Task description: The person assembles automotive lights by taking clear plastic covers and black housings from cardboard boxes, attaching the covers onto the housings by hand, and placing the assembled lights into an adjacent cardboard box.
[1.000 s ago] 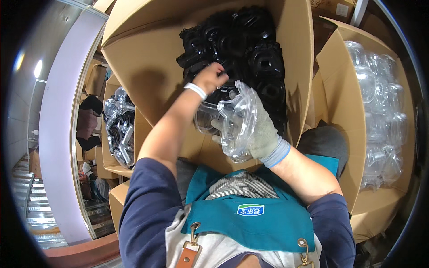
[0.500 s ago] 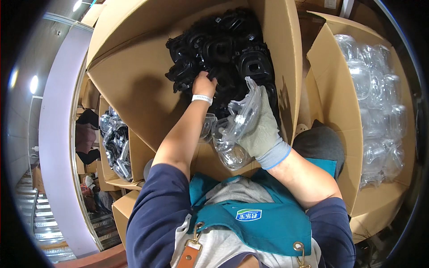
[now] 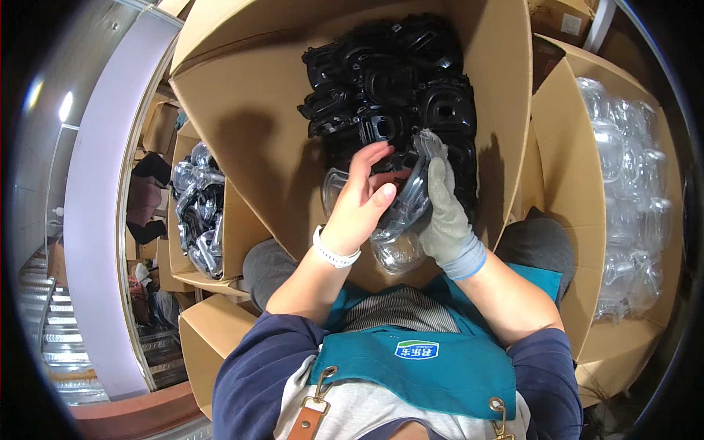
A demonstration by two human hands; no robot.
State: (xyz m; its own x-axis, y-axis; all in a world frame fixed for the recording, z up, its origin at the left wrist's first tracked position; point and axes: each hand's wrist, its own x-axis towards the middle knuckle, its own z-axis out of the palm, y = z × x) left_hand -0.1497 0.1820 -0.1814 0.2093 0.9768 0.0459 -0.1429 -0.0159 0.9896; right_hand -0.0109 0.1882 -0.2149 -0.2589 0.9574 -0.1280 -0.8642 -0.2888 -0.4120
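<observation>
— Looking at the packages first: what stands where?

— One big brown cardboard box (image 3: 242, 125) lies open straight ahead, a heap of black plastic parts (image 3: 396, 81) piled in its far end. To the right, a second open carton (image 3: 565, 183) holds clear plastic shells (image 3: 623, 198). At the left, a smaller carton (image 3: 235, 235) carries clear and black pieces mixed. On the teal apron (image 3: 418, 367) sits a small white patch with blue print.

— And the piece in hand?

— It is a clear plastic shell (image 3: 400, 220), glossy and curved, over the big box's near edge, just below the black heap.

— The hands?

— The gloved right hand (image 3: 444, 220) clasps its right side, fingers curled around it. The bare left hand (image 3: 359, 209) presses against its left face, fingers half-spread, thumb on the plastic.
</observation>
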